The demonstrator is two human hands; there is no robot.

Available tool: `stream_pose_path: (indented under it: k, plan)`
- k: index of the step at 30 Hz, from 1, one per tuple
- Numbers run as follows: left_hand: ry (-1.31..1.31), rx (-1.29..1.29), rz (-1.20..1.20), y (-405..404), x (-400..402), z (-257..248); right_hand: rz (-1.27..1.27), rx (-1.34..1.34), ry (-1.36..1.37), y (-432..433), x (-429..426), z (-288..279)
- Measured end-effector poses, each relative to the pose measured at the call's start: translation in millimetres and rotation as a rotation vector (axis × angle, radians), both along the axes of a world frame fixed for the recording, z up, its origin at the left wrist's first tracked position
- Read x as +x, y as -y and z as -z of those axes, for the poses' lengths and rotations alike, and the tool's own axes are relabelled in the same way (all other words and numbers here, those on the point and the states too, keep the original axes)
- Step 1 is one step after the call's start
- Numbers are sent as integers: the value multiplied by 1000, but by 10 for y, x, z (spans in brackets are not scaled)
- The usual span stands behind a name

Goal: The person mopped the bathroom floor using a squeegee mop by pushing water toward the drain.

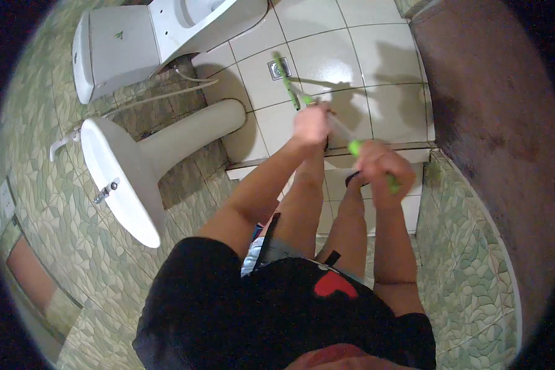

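Observation:
My left hand [311,124] is wrapped around the lower part of a long-handled floor squeegee [343,128] with a pale pole and green fittings. Higher on the pole, my right hand [385,167] holds its green grip, whose end sticks out below the fist. The narrow green head [286,83] lies over the white tiled floor [321,55], crossing above a square metal floor drain [279,69]. Slight blur hides details of the head, and I cannot tell whether it presses on the tiles.
A white toilet [125,48] stands at the upper left. Below it is a pedestal washbasin [120,180] with a metal tap [106,192]. A raised tile ledge [374,149] crosses the floor by my feet. Patterned wall tiles [467,240] and a brown surface [495,111] lie to the right.

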State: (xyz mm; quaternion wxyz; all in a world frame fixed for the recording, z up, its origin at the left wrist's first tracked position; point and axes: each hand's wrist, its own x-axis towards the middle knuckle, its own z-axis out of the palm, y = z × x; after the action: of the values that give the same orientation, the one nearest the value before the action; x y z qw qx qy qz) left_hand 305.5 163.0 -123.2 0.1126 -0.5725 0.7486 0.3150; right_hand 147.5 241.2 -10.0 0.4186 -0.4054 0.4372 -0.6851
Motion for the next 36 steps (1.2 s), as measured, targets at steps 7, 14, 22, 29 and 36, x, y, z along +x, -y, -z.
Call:
stream_pose_path:
  k: [7,14,22,29,36]
  plan:
    - [-15,-155,-197,441,1847,544,-563,150,-84,694,1203,428]
    - [148,-112,58,478,1840,990,-1,285,-136,495,1382,715]
    - [43,15,-101,84,701,685,-19,569,82,-7,592,230]
    - [-12,-27,-107,-36,430,554,168,360,132,-103,531,157]
    - [-44,-27,-3,105,273,214,77,326,-52,-234,381,82]
